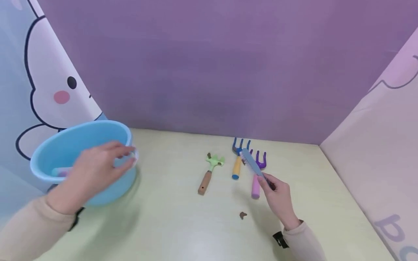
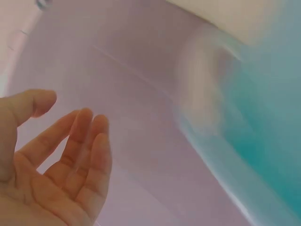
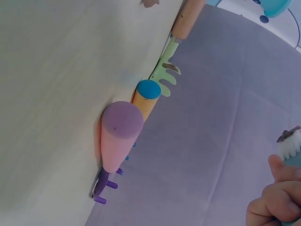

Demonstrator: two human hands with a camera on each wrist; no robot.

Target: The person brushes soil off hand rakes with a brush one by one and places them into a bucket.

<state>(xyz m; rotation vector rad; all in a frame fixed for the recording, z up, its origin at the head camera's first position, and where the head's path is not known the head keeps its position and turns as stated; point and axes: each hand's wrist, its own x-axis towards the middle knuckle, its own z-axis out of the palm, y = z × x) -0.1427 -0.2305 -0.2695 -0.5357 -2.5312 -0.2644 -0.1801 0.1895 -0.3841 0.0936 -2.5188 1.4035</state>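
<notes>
My right hand [image 1: 278, 197] grips a blue-grey brush [image 1: 252, 163] by its dark handle end, above the hand forks. In the right wrist view its white bristles [image 3: 290, 145] carry a dark brown clump. My left hand [image 1: 98, 168] is at the light blue bucket [image 1: 112, 188], in front of its rim; in the left wrist view the fingers [image 2: 77, 162] are loosely bent with nothing between them. Below the brush lie a purple fork with a pink handle [image 1: 256, 186] and a blue fork with a yellow handle [image 1: 236, 166]. Left of them lies a green fork with a wooden handle [image 1: 205, 182].
A pale object with a pinkish part [image 1: 61, 172] lies inside the bucket. One brown bit [image 1: 243, 215] lies on the pale table [image 1: 183, 224]; brown bits also cling to the green fork. A purple wall [image 1: 222, 72] stands behind, with printed panels at both sides.
</notes>
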